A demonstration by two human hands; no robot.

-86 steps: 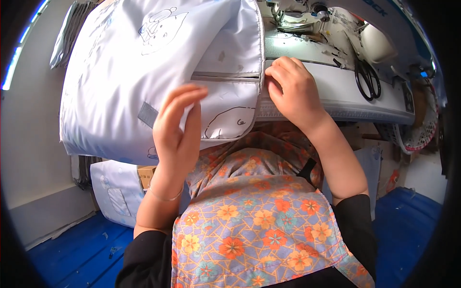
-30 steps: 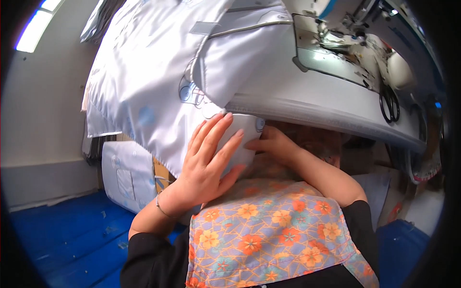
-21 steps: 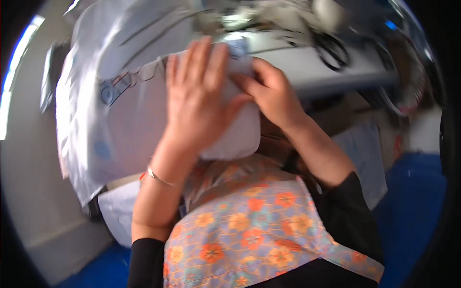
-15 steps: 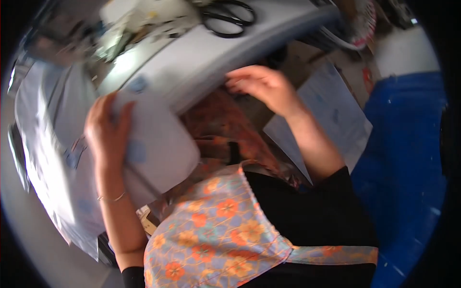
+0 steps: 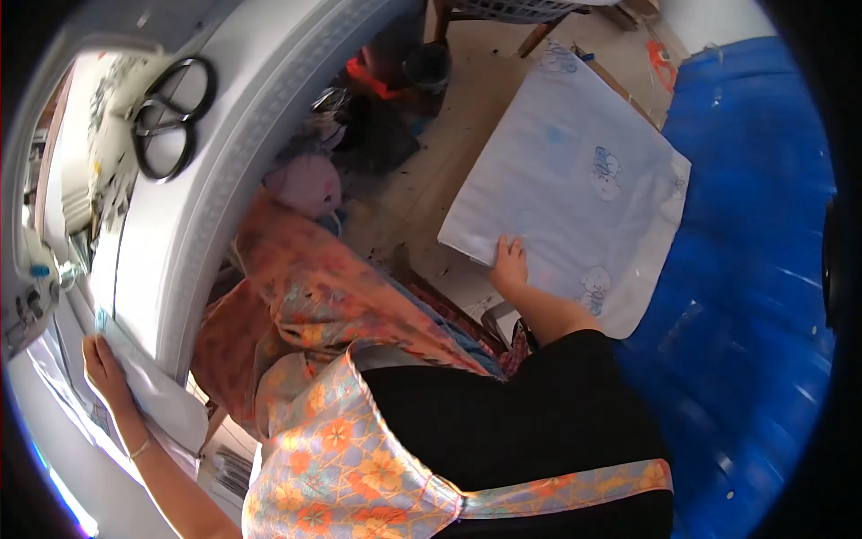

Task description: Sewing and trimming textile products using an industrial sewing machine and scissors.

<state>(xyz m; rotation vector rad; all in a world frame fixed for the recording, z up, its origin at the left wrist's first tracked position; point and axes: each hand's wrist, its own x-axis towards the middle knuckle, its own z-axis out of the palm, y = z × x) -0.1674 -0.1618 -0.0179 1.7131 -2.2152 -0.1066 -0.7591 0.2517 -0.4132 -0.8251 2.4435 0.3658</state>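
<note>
My right hand [image 5: 510, 267] reaches to the right and touches the near left edge of a flat white cloth piece [image 5: 575, 171] printed with small blue cartoon figures. Its fingers lie slightly apart on the cloth; the thumb is hard to make out. At far left, my left hand [image 5: 108, 382] lies with fingers stretched out on another piece of white cloth [image 5: 162, 400] at the near end of the white table [image 5: 229, 117]. Black-handled scissors [image 5: 171, 121] rest on the table, apart from both hands.
Part of a sewing machine [image 5: 31, 296] shows at the left rim. A blue plastic sheet [image 5: 745, 269] covers the right side. A pink plush-like item [image 5: 305, 184] and dark bags [image 5: 377, 135] lie below the table edge. A grey basket [image 5: 512, 9] stands at the far side.
My view has turned right, so table and scissors now appear farther left. My right hand has moved from near the table edge to the printed cloth on the right. My left hand stays on white cloth.
</note>
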